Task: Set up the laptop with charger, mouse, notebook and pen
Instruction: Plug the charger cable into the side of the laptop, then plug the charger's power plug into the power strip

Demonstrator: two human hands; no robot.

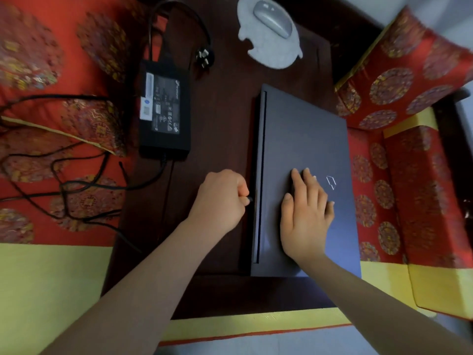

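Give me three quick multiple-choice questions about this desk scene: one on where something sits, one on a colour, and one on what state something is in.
1. Where does the mouse rest?
A. On the closed laptop lid
B. On a pale mat at the far end of the table
C. On a red cushion

2. What colour is the charger brick?
A. Black
B. White
C. Silver

3. What state is the laptop in?
A. Open with the screen lit
C. Open with the screen dark
B. Closed, lid down

Answers: 1 B, the mouse lies on the pale mat. 2 A, the brick is black with a label. 3 B, the right hand lies flat on the shut lid while the left hand holds the plug at its edge.
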